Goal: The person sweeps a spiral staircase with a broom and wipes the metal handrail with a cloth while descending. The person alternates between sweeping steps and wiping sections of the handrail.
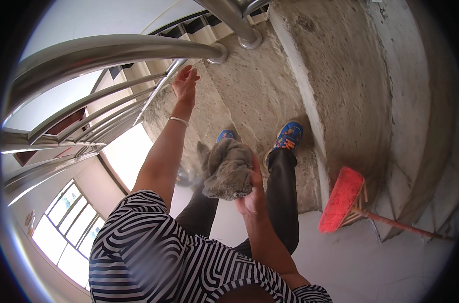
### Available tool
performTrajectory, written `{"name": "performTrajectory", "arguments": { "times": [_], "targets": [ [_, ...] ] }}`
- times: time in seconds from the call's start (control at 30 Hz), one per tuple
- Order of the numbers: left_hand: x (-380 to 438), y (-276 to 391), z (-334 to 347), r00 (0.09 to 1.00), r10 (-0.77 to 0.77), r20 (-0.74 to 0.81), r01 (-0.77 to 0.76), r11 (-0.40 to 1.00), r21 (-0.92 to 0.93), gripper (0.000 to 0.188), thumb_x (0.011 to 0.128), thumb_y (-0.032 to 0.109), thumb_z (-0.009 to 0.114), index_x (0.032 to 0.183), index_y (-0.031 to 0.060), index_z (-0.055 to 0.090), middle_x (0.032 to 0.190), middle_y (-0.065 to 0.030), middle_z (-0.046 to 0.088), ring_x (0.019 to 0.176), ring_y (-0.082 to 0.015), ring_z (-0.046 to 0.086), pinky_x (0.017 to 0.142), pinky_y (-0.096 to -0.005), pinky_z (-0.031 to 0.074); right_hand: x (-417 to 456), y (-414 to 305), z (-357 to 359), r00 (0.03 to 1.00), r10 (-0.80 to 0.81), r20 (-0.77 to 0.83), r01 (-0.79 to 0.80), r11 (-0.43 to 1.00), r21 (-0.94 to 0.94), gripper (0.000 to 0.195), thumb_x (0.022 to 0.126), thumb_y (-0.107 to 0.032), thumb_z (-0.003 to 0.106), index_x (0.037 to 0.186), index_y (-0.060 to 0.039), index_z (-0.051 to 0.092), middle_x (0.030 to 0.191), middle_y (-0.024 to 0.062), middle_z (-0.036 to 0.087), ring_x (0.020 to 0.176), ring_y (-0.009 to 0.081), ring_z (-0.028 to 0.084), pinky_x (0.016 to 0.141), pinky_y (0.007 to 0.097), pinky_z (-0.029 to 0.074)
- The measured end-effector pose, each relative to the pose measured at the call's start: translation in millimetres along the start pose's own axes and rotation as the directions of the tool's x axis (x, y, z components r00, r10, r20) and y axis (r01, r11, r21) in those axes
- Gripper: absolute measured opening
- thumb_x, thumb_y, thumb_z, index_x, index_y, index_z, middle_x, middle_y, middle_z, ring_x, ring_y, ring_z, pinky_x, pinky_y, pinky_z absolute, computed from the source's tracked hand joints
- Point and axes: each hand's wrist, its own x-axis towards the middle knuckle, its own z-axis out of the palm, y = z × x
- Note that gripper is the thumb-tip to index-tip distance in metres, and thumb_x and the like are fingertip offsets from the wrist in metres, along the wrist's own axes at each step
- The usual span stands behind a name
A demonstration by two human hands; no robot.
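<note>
My right hand [252, 199] holds a bunched, dirty grey cloth [229, 170] in front of my body, with the fingers mostly hidden along its right side. My left hand [185, 85] is stretched forward beside the thin lower bars of a stainless steel stair railing [115, 49]. Its fingers are loosely bent and apart, with nothing seen in them. A pale bangle [178, 121] circles that wrist. Below the cloth, my blue shoes [289, 135] stand on a rough concrete step [252, 91].
A red-bristled broom [342, 200] leans against the steps at the right, its wooden handle [403, 226] reaching toward the right rim. More bare concrete steps [339, 75] rise to the right. A white wall [350, 261] runs behind me. A bright window [68, 223] is at the lower left, beyond the railing.
</note>
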Motion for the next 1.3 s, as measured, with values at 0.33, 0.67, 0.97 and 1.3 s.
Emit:
{"name": "performTrajectory", "arguments": {
  "times": [0.33, 0.67, 0.97, 1.3],
  "targets": [
    [-73.7, 46.9, 55.1, 0.882, 0.333, 0.334, -0.299, 0.942, -0.151, 0.039, 0.087, 0.009, 0.060, 0.125, 0.0063, 0.054, 0.106, -0.0040, 0.063, 0.090, -0.0101, 0.058, 0.078, -0.0257, 0.047, 2.8, 2.7, -0.3, 0.998, -0.019, 0.057, 0.025, 0.993, -0.113, 0.060, 0.084, -0.028, 0.050, 0.137, -0.0053, 0.032, 0.122, 0.0111, 0.050, 0.110, 0.0219, 0.054, 0.095, 0.0381, 0.046],
    [-26.2, 34.2, 39.8, 0.999, -0.015, -0.044, 0.012, 0.998, -0.063, 0.032, 0.082, 0.031, 0.070, 0.099, 0.0051, 0.062, 0.083, -0.0026, 0.065, 0.070, -0.0110, 0.062, 0.061, -0.0257, 0.045, -3.8, 10.9, -5.2, 0.999, -0.007, 0.033, 0.010, 0.993, -0.120, 0.062, 0.086, -0.027, 0.050, 0.140, -0.0060, 0.029, 0.125, 0.0115, 0.049, 0.112, 0.0221, 0.053, 0.096, 0.0380, 0.045],
    [-0.4, -44.1, -25.0, 0.937, -0.338, -0.083, 0.346, 0.933, 0.104, 0.033, 0.082, 0.031, 0.068, 0.097, 0.0023, 0.063, 0.084, -0.0050, 0.067, 0.064, -0.0137, 0.062, 0.060, -0.0299, 0.047, -8.3, 19.1, -12.7, 0.999, -0.014, 0.037, 0.019, 0.991, -0.133, 0.061, 0.086, -0.027, 0.049, 0.139, -0.0059, 0.029, 0.125, 0.0115, 0.049, 0.113, 0.0222, 0.052, 0.096, 0.0381, 0.045],
    [-131.7, -2.6, -83.8, 0.995, -0.012, 0.099, -0.042, 0.851, 0.524, 0.066, 0.078, 0.034, 0.071, 0.133, 0.0080, 0.044, 0.132, -0.0185, 0.047, 0.115, -0.0279, 0.051, 0.085, -0.0380, 0.045, 3.1, 32.3, -6.6, 0.972, -0.233, -0.028, 0.216, 0.935, -0.281, 0.049, 0.090, -0.031, 0.041, 0.134, -0.0096, 0.037, 0.128, 0.0095, 0.048, 0.119, 0.0237, 0.048, 0.100, 0.0413, 0.041]
  ]
}}
